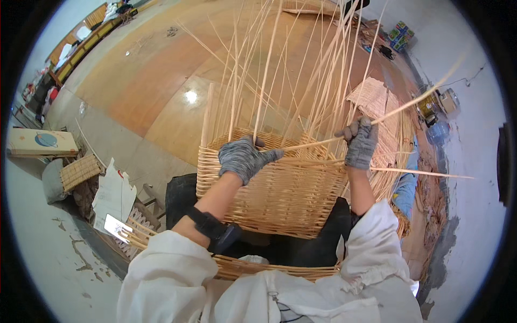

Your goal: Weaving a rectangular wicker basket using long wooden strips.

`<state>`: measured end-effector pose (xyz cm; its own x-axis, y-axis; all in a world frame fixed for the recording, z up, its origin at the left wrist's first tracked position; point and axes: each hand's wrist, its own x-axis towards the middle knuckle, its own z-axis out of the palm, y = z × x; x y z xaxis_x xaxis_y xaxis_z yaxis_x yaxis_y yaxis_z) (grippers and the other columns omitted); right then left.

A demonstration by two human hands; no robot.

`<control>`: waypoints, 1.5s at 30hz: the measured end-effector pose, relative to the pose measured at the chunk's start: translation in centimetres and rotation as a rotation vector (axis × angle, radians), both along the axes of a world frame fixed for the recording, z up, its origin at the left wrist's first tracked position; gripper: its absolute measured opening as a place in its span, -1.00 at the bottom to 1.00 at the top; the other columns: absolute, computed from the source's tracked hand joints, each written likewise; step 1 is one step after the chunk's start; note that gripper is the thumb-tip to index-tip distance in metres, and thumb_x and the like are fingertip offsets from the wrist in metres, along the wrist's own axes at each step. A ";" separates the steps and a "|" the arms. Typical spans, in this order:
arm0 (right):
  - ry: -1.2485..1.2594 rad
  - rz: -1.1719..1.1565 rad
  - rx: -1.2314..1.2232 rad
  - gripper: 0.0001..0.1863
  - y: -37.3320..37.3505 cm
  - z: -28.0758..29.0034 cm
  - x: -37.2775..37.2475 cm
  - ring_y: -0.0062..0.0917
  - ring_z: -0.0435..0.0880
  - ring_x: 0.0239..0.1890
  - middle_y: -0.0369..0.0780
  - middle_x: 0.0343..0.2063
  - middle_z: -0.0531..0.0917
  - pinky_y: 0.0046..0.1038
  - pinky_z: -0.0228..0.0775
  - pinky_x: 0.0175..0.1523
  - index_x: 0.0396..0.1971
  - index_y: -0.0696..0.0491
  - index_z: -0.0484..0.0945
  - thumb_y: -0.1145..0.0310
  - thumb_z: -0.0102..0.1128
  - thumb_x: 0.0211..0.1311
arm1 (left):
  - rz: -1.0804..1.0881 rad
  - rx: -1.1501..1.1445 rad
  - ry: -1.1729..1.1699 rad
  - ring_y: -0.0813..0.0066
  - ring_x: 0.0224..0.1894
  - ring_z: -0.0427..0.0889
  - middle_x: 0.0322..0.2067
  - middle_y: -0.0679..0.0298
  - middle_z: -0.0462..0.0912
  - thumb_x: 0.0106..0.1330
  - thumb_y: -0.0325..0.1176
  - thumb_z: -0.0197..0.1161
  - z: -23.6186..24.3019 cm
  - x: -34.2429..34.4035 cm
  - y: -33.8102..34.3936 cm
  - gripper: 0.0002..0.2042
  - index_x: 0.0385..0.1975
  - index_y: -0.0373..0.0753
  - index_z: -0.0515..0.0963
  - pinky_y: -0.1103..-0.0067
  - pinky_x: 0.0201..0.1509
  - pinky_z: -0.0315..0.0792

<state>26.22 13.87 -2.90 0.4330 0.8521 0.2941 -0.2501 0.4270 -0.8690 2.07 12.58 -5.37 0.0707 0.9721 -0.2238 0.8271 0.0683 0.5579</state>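
Note:
A half-woven wicker basket [274, 199] sits in front of me against dark cloth, with tall pale stakes [272, 59] rising from its rim. My left hand [242, 159], in a grey knitted glove, rests on the near left part of the rim, thumb pointing right along the weave; its fingertips curl behind the rim, around the base of a stake. My right hand [360, 141], gloved alike, is closed around a long willow rod [409, 103]. That rod runs from the rim beside my left thumb, through the right fist, and up to the right.
Bundled willow rods [397, 140] lie to the right, beside a woven mat [371, 97]. A box [44, 142] with a planet picture stands at left, above a small woven piece [81, 172]. A blue water jug [437, 132] stands by the right wall. A wooden bench [89, 37] stands far left.

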 end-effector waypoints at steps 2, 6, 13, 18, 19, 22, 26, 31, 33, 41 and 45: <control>0.081 -0.021 -0.070 -0.80 -0.7 -0.1 0.2 -0.66 0.11 -0.76 -0.39 -0.78 0.12 -0.50 0.34 -0.58 -0.56 -0.01 0.19 0.28 -0.12 0.23 | 0.051 0.022 0.051 0.37 -0.30 0.56 -0.45 0.24 0.60 -0.17 0.32 0.15 0.3 0.4 -0.2 -0.40 -0.33 -0.11 0.53 0.48 -0.12 0.33; 0.053 -0.120 -0.110 -0.77 -7.6 -0.1 -1.7 -0.60 0.26 -0.73 -0.35 -0.76 0.23 -0.41 0.42 -0.51 -0.53 0.02 0.26 0.19 -0.05 0.20 | 0.051 -0.051 0.034 0.33 -0.27 0.56 -0.42 0.18 0.60 -0.20 0.36 0.13 0.7 0.7 0.1 -0.35 -0.33 -0.14 0.53 0.47 -0.12 0.33; -1.077 -0.302 0.100 -0.77 -1.7 5.2 -8.4 -0.43 0.40 -0.68 -0.21 -0.72 0.36 -0.39 0.25 -0.59 -0.46 0.10 0.29 0.23 -0.11 0.23 | 0.036 -0.056 0.002 0.24 -0.25 0.54 -0.39 0.10 0.58 -0.13 0.33 0.10 0.7 0.5 0.4 -0.36 -0.39 -0.23 0.53 0.46 -0.11 0.34; -0.371 0.102 -0.118 -0.80 1.4 3.1 -3.7 -0.58 0.23 -0.81 -0.35 -0.83 0.13 -0.57 0.32 -0.63 -0.40 0.04 0.30 0.21 -0.06 0.21 | 0.047 -0.097 0.097 0.28 -0.16 0.52 -0.30 0.15 0.57 -0.06 0.31 0.04 1.1 0.5 0.8 -0.38 -0.31 -0.17 0.54 0.44 -0.05 0.31; -0.135 0.173 -0.136 -0.80 0.1 1.7 -2.1 -0.59 0.21 -0.82 -0.36 -0.83 0.14 -0.54 0.33 -0.65 -0.42 0.02 0.28 0.20 -0.09 0.22 | 0.025 -0.127 0.141 0.32 -0.10 0.50 -0.23 0.21 0.57 -0.03 0.31 0.00 1.2 0.6 0.7 -0.39 -0.26 -0.12 0.55 0.43 -0.01 0.29; 0.105 0.124 -0.229 -0.80 -2.6 -1.5 0.8 -0.60 0.18 -0.85 -0.38 -0.84 0.13 -0.47 0.35 -0.68 -0.47 0.00 0.23 0.21 -0.15 0.25 | 0.007 -0.118 0.148 0.34 -0.09 0.49 -0.20 0.20 0.55 -0.02 0.30 0.01 1.6 0.7 0.2 -0.39 -0.21 -0.13 0.53 0.42 0.00 0.27; 0.069 0.149 -0.156 -0.82 -2.8 -2.3 1.4 -0.61 0.17 -0.85 -0.38 -0.86 0.12 -0.42 0.35 -0.69 -0.51 0.01 0.20 0.28 -0.20 0.28 | -0.077 0.338 0.470 0.33 -0.11 0.50 -0.23 0.15 0.56 0.11 0.10 0.05 2.3 1.0 -0.1 -0.47 -0.08 -0.21 0.40 0.47 -0.02 0.30; 0.095 0.040 -0.247 -0.82 -2.3 -1.0 0.1 -0.60 0.17 -0.85 -0.38 -0.85 0.14 -0.44 0.33 -0.71 -0.50 0.01 0.20 0.30 -0.21 0.28 | -0.058 0.591 -0.279 0.36 -0.34 0.55 -0.38 0.11 0.55 0.25 -0.14 -0.02 1.9 2.6 3.5 -0.67 -0.20 -0.28 0.46 0.58 -0.24 0.43; 0.057 0.035 -0.190 -0.83 -2.7 -0.8 -0.2 -0.62 0.18 -0.85 -0.38 -0.85 0.15 -0.47 0.32 -0.73 -0.48 0.00 0.20 0.28 -0.21 0.28 | 0.041 -0.368 -1.210 0.49 -0.61 0.44 -0.64 0.28 0.46 0.24 -0.09 0.00 1.3 4.1 5.0 -0.70 -0.39 -0.22 0.50 0.60 -0.51 0.39; 0.053 -0.084 -0.299 -0.84 -2.7 -0.4 -1.0 -0.63 0.22 -0.85 -0.36 -0.82 0.20 -0.51 0.29 -0.75 -0.34 0.03 0.24 0.25 -0.19 0.28 | 0.342 -0.331 -1.502 0.62 -0.86 0.14 -0.85 0.51 0.24 0.19 0.02 0.04 -0.7 8.3 5.2 -0.67 -0.71 -0.01 0.33 0.67 -0.81 0.01; -0.382 -0.188 -0.308 -0.84 -2.5 -0.1 -1.7 -0.63 0.22 -0.85 -0.35 -0.81 0.22 -0.52 0.26 -0.76 -0.33 0.05 0.26 0.27 -0.17 0.27 | 0.402 -0.382 -1.473 0.64 -0.86 0.13 -0.85 0.53 0.24 0.20 -0.01 0.04 -1.7 8.7 6.5 -0.70 -0.70 0.02 0.34 0.67 -0.81 0.01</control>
<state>24.53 11.35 -3.01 0.4976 0.8418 0.2090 0.1657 0.1443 -0.9756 10.73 19.11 -7.06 0.2002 0.8847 -0.4209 -0.5129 0.4607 0.7243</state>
